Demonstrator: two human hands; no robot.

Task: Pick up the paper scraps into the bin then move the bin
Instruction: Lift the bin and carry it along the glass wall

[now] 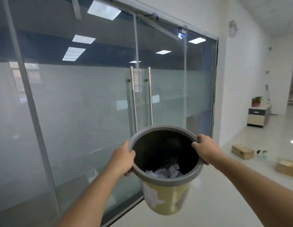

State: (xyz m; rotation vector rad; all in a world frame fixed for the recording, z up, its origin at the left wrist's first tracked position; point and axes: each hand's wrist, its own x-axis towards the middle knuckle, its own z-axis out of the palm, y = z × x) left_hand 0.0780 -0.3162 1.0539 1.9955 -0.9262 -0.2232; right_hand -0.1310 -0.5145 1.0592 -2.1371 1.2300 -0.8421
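Glass doors (139,95) behind one bin (165,199) (two hands (122,158) gripping).

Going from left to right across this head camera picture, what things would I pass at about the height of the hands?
Glass wall → left hand → bin, held up by its rim with paper scraps inside → right hand → cardboard box on the floor.

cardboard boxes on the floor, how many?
2: one cardboard box on the floor right of the bin, another cut off at the right edge. More may lie out of frame.
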